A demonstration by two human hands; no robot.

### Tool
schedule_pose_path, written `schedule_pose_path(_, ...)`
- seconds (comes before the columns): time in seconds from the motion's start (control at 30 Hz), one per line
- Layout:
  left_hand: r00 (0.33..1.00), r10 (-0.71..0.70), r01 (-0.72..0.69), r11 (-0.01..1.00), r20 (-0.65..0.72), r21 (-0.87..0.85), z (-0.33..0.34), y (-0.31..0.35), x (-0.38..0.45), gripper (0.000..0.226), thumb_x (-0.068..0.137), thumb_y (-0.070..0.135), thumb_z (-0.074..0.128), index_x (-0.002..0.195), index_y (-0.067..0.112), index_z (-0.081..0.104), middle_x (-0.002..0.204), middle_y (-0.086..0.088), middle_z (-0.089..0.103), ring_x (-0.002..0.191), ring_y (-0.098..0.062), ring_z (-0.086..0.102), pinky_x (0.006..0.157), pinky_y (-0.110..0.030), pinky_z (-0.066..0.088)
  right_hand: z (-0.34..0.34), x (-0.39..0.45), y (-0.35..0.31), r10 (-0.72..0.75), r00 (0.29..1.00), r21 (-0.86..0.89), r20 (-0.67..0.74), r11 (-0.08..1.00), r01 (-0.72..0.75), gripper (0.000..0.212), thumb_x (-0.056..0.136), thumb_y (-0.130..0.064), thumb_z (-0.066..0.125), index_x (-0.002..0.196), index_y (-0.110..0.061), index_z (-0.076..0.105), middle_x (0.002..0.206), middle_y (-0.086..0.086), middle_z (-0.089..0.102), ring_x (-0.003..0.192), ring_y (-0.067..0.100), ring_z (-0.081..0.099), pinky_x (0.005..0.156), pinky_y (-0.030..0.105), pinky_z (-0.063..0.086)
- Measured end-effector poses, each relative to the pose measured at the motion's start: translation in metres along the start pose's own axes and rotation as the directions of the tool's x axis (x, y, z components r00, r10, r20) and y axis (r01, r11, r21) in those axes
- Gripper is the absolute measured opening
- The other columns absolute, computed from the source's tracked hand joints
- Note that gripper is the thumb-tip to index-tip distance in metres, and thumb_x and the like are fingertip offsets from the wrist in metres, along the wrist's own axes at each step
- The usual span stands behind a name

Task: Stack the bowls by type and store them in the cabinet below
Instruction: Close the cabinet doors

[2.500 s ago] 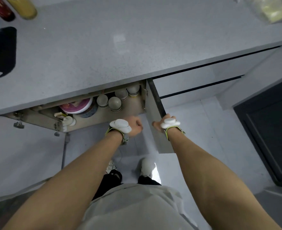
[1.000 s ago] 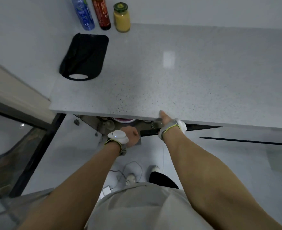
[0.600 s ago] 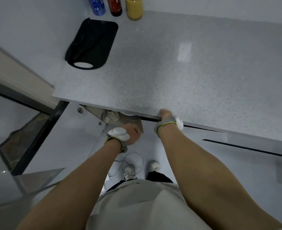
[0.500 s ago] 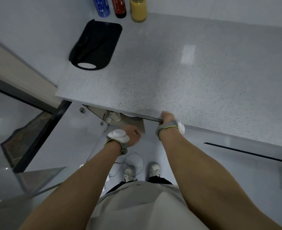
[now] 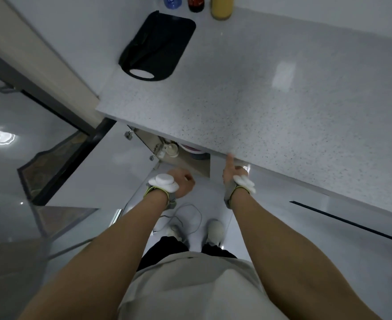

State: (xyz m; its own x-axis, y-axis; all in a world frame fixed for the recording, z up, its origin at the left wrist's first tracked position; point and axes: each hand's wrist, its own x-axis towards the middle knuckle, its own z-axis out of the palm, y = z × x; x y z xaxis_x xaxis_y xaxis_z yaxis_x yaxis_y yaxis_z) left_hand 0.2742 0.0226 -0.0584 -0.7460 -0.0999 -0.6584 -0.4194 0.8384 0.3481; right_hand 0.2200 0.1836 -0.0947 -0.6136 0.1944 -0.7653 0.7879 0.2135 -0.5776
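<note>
A speckled grey countertop (image 5: 271, 93) fills the upper right, running from the far wall to its near edge just above the hands. On its far left part lies a black cutting board (image 5: 158, 46) with an oval handle hole at its near end, and beyond it, against the far edge, stand a blue bottle (image 5: 172, 1), a red bottle (image 5: 196, 3) and a yellow jar (image 5: 221, 7), all cut off by the top of the view. Under the counter's near edge the cabinet (image 5: 185, 161) shows as a narrow open gap, and inside it the bowls (image 5: 191, 149) are just visible as pale rims with a touch of pink, mostly hidden by the counter. The left hand (image 5: 183, 183) sits just below that gap, fingers curled into a fist; whether it grips anything cannot be told. The right hand (image 5: 230, 170) reaches up to the counter's underside, thumb straight and pointing at the edge, its other fingers hidden. Both wrists carry white sensor pods on grey straps. The floor (image 5: 79, 172) is pale and glossy, with a dark-framed glass panel (image 5: 52, 167) to the left. White shoes and a thin cable lie below the hands.
</note>
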Motion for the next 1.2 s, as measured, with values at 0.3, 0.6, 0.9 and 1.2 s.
schedule_pose_path(0.3,1.000,-0.026,0.026,0.998,-0.001,-0.065,0.000,-0.068,-0.029,0.029,0.091,0.035,0.053,0.113,0.019,0.066,0.117,-0.003,0.066,0.103,-0.026,0.062,0.082,-0.026,0.045,0.067,-0.061,0.016,-0.227,0.921,-0.737,0.318,0.552,0.390,0.036,0.095,-0.028,0.048,0.115,-0.001,0.062,0.119,0.015,0.064,0.109,0.031,0.059,0.076,0.025,0.038)
schedule_pose_path(0.6,0.998,-0.050,0.042,0.985,-0.047,-0.169,-0.032,-0.228,-0.067,0.028,0.094,0.030,0.051,0.111,0.014,0.067,0.114,-0.007,0.067,0.100,-0.031,0.062,0.080,-0.029,0.048,0.206,-0.146,0.023,-0.267,0.857,-0.800,0.440,0.318,0.510,0.032,0.093,-0.025,0.052,0.118,-0.006,0.061,0.124,0.012,0.061,0.113,0.030,0.058,0.081,0.025,0.042)
schedule_pose_path(0.9,0.975,-0.145,0.109,0.972,-0.169,-0.208,-0.071,-0.357,-0.097,0.027,0.092,0.022,0.050,0.110,0.013,0.067,0.118,-0.008,0.065,0.104,-0.029,0.062,0.081,-0.028,0.048,0.314,-0.206,0.024,-0.311,0.831,-0.799,0.461,0.264,0.541,0.037,0.096,-0.028,0.049,0.125,-0.007,0.056,0.130,0.012,0.057,0.118,0.030,0.054,0.080,0.025,0.037)
schedule_pose_path(1.2,0.964,-0.152,0.120,0.980,-0.217,-0.156,-0.092,-0.408,-0.087,0.045,0.091,0.030,0.050,0.134,0.020,0.047,0.144,-0.014,0.031,0.132,-0.034,0.036,0.108,-0.040,0.036,0.355,-0.222,0.030,-0.302,0.861,-0.838,0.408,0.251,0.485,0.037,0.095,-0.032,0.049,0.127,-0.013,0.052,0.132,0.010,0.053,0.120,0.029,0.052,0.082,0.026,0.035)
